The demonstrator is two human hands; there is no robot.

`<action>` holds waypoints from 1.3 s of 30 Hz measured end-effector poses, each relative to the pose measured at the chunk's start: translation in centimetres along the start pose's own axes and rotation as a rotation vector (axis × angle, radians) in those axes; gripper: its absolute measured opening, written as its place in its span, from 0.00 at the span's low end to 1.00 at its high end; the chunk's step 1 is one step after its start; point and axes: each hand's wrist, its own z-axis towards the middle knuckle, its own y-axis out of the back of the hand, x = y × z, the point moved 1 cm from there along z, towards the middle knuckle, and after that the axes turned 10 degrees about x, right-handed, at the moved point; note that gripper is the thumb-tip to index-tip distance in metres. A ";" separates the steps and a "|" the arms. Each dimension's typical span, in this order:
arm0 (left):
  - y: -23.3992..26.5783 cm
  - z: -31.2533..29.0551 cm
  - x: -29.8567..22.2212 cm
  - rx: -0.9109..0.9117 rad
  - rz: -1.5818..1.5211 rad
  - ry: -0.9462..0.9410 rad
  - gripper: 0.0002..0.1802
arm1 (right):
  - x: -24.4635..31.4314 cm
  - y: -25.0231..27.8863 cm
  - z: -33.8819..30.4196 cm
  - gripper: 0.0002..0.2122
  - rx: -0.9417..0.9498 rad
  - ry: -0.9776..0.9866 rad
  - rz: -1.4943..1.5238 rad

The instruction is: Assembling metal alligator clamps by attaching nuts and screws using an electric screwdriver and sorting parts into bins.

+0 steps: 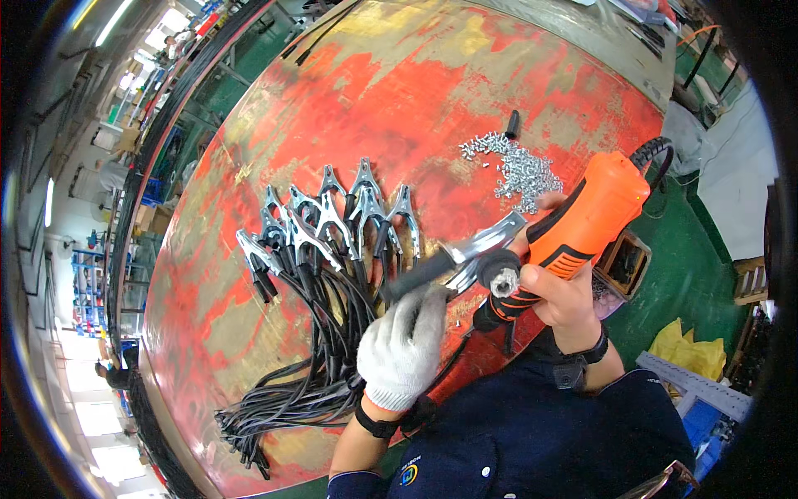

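Left hand [405,345]: gloved, our fingers closed on the clamp [489,239] by its black handle [422,273]
Right hand [567,301]: bare, we clasp the orange tool [594,208]
Clamp: between our hands, near the tool's nose [504,281]
Table [391,91]: more clamps [330,208], cables [307,391], screws [525,173]

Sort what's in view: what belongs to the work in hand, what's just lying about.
Likely in the work:
orange power tool, in the right hand
metal clip, in the left hand
cabled clips
small metal fasteners

Apparently lying about:
yellow sheeting, right
black cable ends, far side
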 end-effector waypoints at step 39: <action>-0.3 0.3 1.4 0.154 -1.902 0.511 0.27 | 3.8 -4.3 0.9 0.35 0.018 0.541 0.118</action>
